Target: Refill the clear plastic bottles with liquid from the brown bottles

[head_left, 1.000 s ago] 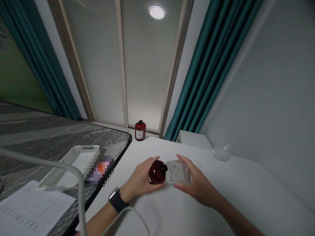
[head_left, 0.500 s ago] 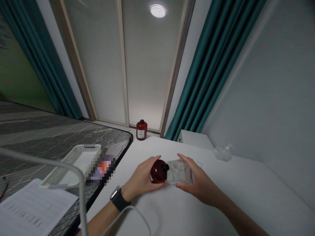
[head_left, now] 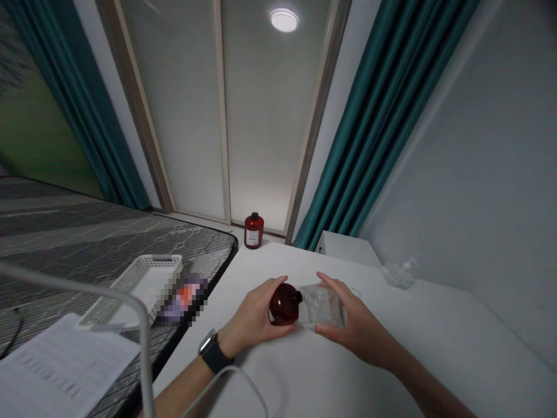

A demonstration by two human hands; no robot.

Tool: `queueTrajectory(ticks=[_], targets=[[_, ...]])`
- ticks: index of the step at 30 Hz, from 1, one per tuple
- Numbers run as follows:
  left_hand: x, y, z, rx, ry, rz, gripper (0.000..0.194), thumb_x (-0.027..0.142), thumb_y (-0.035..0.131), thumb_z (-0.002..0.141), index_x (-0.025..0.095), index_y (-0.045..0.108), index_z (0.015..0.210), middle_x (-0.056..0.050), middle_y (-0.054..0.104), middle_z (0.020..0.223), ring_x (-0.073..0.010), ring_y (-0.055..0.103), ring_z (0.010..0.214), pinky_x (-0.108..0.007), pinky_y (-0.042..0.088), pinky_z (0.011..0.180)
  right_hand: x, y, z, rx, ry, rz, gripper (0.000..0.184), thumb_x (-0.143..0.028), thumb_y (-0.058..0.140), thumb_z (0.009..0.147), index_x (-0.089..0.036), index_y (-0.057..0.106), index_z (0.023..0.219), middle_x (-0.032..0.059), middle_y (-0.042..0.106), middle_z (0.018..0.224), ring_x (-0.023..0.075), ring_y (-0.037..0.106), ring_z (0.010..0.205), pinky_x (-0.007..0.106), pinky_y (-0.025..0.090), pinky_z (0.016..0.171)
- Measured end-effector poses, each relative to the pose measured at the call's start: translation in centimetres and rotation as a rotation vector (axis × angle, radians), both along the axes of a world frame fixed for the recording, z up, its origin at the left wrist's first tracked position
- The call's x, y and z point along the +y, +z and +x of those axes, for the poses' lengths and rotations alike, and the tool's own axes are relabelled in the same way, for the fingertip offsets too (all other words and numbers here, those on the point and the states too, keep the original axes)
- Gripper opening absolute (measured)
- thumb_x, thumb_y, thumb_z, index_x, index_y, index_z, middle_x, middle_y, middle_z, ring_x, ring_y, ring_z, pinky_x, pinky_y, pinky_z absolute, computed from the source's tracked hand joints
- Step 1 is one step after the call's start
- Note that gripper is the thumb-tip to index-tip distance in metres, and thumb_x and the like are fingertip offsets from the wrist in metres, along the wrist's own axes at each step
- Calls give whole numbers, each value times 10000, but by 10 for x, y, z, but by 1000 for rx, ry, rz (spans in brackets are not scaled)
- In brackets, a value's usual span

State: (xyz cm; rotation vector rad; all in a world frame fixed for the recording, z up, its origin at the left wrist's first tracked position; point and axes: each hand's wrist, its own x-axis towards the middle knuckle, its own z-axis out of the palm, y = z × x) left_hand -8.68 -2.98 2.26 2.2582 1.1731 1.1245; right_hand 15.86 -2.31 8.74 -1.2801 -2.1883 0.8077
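Observation:
My left hand (head_left: 252, 316) is wrapped round a small dark red bottle (head_left: 284, 304) lying on the white table (head_left: 435, 348). A dark watch sits on that wrist. My right hand (head_left: 354, 325) grips a clear plastic container (head_left: 322, 304), whose end meets the neck of the red bottle. Both hands rest low over the table's middle, close together.
A second red bottle (head_left: 253, 230) with a white label stands at the table's far edge. A clear pump bottle (head_left: 400, 274) lies at the right near the wall. On the dark mattress to the left sit a white basket (head_left: 139, 284), a phone and printed papers (head_left: 61, 366). A white cable (head_left: 143, 348) arcs in front.
The view has shifted slightly, so everything sits a little further right. Both hands keep the same hold on the red bottle and the clear container.

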Motion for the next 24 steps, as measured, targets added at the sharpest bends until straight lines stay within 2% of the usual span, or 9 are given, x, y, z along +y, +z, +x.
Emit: queueTrajectory(ticks=[24], targets=[[0, 2, -1, 43, 23, 32, 837, 307, 798, 722, 230, 356, 1429, -127, 614, 1266, -300, 626, 1143, -437, 519, 993, 6, 5, 0, -69, 76, 49, 946, -260, 734, 748, -261, 242, 1555, 108, 541, 1368, 301, 467, 1307, 539, 328, 1151]])
